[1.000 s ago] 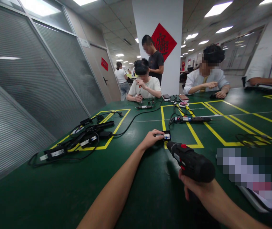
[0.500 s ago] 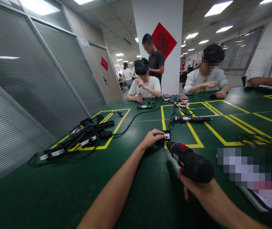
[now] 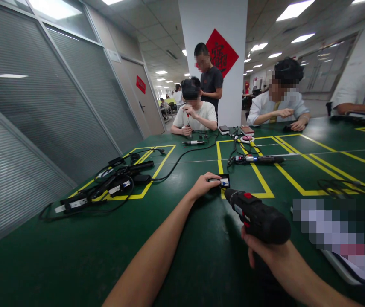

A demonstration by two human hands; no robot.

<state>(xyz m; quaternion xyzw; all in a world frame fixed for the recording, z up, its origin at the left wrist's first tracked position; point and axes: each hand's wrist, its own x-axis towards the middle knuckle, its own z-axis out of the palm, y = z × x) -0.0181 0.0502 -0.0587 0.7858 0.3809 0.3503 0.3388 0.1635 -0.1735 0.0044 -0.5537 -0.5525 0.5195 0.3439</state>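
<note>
My right hand (image 3: pixel 257 247) is wrapped round the grip of a black cordless drill (image 3: pixel 259 215) with red buttons. The drill's chuck points away from me, toward a small black box (image 3: pixel 224 181) with a white and blue inside. My left hand (image 3: pixel 206 184) grips the near left side of that box on the green table, fingers over its edge. Chuck and box lie very close in the view; whether a bit touches the box I cannot tell. Part of the drill's handle is hidden behind its body and my hand.
Black devices with cables (image 3: pixel 105 187) lie on the left. Ahead is a pen-shaped electric tool (image 3: pixel 259 159) with a coiled cord. Yellow tape (image 3: pixel 259 177) marks the table (image 3: pixel 83 256). A blurred-out flat object (image 3: pixel 336 238) lies at right. Several people are across the table.
The drill and my right hand have shifted very slightly to the right in the view. My left hand keeps its hold on the box.
</note>
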